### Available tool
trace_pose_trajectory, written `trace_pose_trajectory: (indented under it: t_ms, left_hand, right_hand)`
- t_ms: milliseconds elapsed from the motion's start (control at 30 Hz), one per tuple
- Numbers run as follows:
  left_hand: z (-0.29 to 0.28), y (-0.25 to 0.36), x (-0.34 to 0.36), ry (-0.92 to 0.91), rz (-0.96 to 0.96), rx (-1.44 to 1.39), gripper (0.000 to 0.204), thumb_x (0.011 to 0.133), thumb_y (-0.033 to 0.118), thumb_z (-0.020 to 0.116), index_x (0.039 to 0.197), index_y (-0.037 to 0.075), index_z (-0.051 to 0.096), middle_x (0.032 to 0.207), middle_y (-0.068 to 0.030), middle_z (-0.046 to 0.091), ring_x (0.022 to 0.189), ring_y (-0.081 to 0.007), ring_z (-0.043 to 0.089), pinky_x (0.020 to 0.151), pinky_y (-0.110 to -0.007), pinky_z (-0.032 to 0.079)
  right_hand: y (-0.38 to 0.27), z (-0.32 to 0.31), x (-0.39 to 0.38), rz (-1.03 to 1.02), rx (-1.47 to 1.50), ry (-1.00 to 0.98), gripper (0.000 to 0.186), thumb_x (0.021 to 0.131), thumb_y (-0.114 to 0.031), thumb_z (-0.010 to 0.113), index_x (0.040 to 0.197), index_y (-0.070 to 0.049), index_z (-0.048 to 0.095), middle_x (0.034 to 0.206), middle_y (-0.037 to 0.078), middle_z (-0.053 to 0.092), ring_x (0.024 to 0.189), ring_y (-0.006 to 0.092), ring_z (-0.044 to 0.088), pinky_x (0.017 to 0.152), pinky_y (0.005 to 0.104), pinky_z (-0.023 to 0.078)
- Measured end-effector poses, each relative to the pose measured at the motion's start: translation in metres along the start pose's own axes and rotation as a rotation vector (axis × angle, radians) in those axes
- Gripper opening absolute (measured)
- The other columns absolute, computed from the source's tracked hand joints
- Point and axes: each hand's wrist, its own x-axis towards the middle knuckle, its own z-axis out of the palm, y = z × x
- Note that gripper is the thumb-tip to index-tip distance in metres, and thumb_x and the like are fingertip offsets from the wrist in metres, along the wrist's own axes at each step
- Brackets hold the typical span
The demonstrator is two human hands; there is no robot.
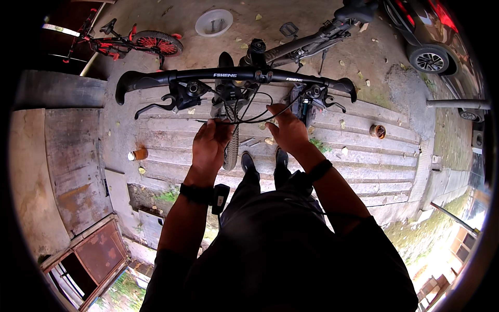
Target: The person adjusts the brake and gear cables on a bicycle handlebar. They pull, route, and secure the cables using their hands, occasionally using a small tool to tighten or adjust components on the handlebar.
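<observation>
A bicycle's black handlebar [192, 76] spans the view in front of me, its brake levers [152, 108] pointing back toward me. Thin black cables [254, 121] loop below it, above the front wheel [232, 151]. My left hand [209, 143] is closed, fingertips pinching a cable near its free-looking end, left of the wheel. To the right, my right hand [290, 130] has its fingers bent around the cable loop, with the thumb lower than the forefinger. The fingers partly hide where each hand meets the cable.
Under the bicycle run long shallow steps [364, 156]. A can [378, 131] stands on the right, an orange-brown container [139, 154] on the left. Farther off are a white basin [214, 22], a red-and-black bicycle [150, 44] and a parked car [442, 47].
</observation>
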Motion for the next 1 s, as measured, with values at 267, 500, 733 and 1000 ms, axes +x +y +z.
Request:
trace_pose_trajectory:
  t_ms: [267, 500, 733, 1000]
  left_hand:
    - [-0.003, -0.020, 0.016, 0.040, -0.110, -0.092, 0.029, 0.108, 0.025, 0.039, 0.109, 0.001, 0.055, 0.100, -0.0139, 0.068, 0.089, -0.0249, 0.068, 0.077, -0.034, 0.056]
    - [0.015, -0.035, 0.002, 0.066, -0.190, -0.078, 0.027, 0.106, 0.020, 0.043, 0.104, -0.001, 0.059, 0.098, -0.0134, 0.067, 0.092, -0.0266, 0.068, 0.080, -0.034, 0.056]
    - [0.010, -0.029, -0.005, 0.013, -0.166, 0.158, 0.028, 0.101, 0.029, 0.058, 0.109, 0.002, 0.058, 0.101, -0.0102, 0.066, 0.096, -0.0236, 0.068, 0.076, -0.032, 0.054]
    - [0.004, -0.002, -0.008, 0.055, -0.092, 0.287, 0.034, 0.100, 0.028, 0.060, 0.121, 0.003, 0.057, 0.106, -0.0079, 0.066, 0.099, -0.0208, 0.067, 0.080, -0.033, 0.052]
  right_hand:
    - [0.001, -0.002, 0.014, -0.232, -0.030, 0.058, 0.035, 0.085, -0.023, 0.072, 0.118, -0.014, 0.065, 0.123, 0.007, 0.061, 0.114, 0.0314, 0.057, 0.095, 0.0404, 0.049]
    - [-0.005, -0.002, 0.012, -0.201, 0.181, -0.016, 0.016, 0.083, -0.017, 0.074, 0.097, -0.010, 0.071, 0.097, 0.008, 0.067, 0.096, 0.0304, 0.064, 0.083, 0.0397, 0.053]
    - [0.048, -0.020, 0.014, -0.099, 0.302, 0.011, 0.009, 0.085, -0.004, 0.069, 0.094, -0.004, 0.070, 0.093, 0.011, 0.067, 0.087, 0.0249, 0.067, 0.076, 0.0349, 0.053]
    - [0.066, -0.027, 0.013, -0.025, 0.390, 0.008, 0.006, 0.084, -0.008, 0.071, 0.084, -0.003, 0.071, 0.080, 0.011, 0.067, 0.076, 0.0259, 0.065, 0.067, 0.0354, 0.050]
